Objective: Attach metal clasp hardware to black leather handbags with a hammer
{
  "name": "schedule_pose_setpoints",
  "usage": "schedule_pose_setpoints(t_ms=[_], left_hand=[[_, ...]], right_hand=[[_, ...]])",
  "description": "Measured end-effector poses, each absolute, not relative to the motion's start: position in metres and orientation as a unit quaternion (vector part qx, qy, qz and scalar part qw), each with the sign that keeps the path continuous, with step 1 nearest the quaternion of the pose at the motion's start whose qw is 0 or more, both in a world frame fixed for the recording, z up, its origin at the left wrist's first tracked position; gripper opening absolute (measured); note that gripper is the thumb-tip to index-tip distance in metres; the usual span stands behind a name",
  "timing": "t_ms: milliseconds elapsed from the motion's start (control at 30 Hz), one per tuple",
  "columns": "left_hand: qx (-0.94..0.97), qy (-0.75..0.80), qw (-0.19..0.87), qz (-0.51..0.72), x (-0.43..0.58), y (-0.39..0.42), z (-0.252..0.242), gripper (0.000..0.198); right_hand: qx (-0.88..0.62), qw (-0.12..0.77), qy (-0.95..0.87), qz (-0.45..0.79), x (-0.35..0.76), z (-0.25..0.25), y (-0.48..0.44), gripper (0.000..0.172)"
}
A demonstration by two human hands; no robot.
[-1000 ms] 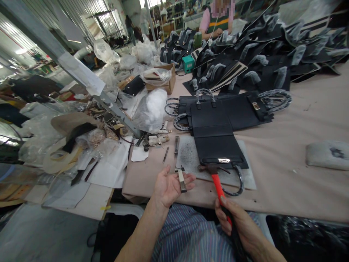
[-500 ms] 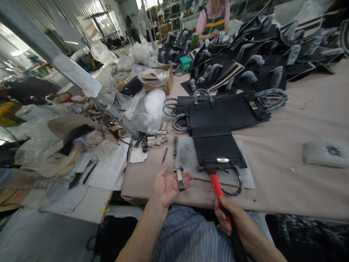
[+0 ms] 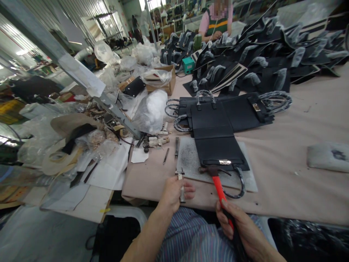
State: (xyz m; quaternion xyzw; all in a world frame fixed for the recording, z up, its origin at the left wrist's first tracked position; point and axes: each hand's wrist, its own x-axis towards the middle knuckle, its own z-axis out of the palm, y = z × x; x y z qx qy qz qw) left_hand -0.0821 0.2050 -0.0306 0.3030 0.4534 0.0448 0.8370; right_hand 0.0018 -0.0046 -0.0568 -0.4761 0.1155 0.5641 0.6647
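Observation:
My left hand [image 3: 174,193] is closed around a short metal tool with a small crosspiece at its top [image 3: 181,187], held upright at the table's front edge. What sort of tool it is, I cannot make out. In my right hand [image 3: 234,222] is a claw hammer [image 3: 217,183] with a red and black handle; its head lies near the bottom edge of a black handbag panel [image 3: 215,147]. That panel bears a silver clasp [image 3: 225,162] and a plastic-wrapped handle [image 3: 241,185]. Beneath it is a pale, speckled slab [image 3: 187,156].
Left of the slab lie a chisel-like tool [image 3: 177,147] and a thin metal rod [image 3: 166,156]. A slanted metal post [image 3: 109,109] rises at the left. Stacked bag panels [image 3: 242,111] and a white block [image 3: 327,156] are on the table. Another person [image 3: 216,23] sits across it.
My left hand has turned from palm up with the metal tool lying across it to fingers closed around the tool. The hammer stays in my right hand; the view has shifted slightly.

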Motion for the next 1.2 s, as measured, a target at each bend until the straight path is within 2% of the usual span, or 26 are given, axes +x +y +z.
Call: schedule_pose_setpoints(t_ms=[167,433,600,767,933,1100,1200], left_hand=[[0.462,0.502,0.727,0.076,-0.081,0.194,-0.042,0.009],[0.479,0.471,0.732,0.112,-0.087,0.193,-0.043,0.011],[0.515,0.457,0.701,0.183,-0.091,0.188,-0.033,0.017],[0.536,0.503,0.66,0.156,-0.095,0.18,-0.036,0.02],[0.525,0.513,0.665,0.14,-0.09,0.181,-0.04,0.023],[0.572,0.511,0.634,0.106,-0.087,0.182,-0.043,0.018],[0.658,0.526,0.538,0.025,-0.082,0.181,-0.038,0.013]], right_hand=[[-0.473,0.668,0.114,0.564,0.001,-0.059,-0.005,0.046],[-0.478,0.663,0.111,0.566,0.001,-0.058,-0.005,0.047],[-0.547,0.642,0.073,0.532,0.0,-0.059,-0.003,0.052],[-0.648,0.605,0.009,0.462,-0.003,-0.054,0.002,0.058],[-0.717,0.544,-0.081,0.429,0.004,-0.036,0.005,0.058],[-0.796,0.489,-0.252,0.252,0.018,-0.002,0.014,0.043],[-0.821,0.422,-0.349,0.16,0.023,0.01,0.026,0.037]])
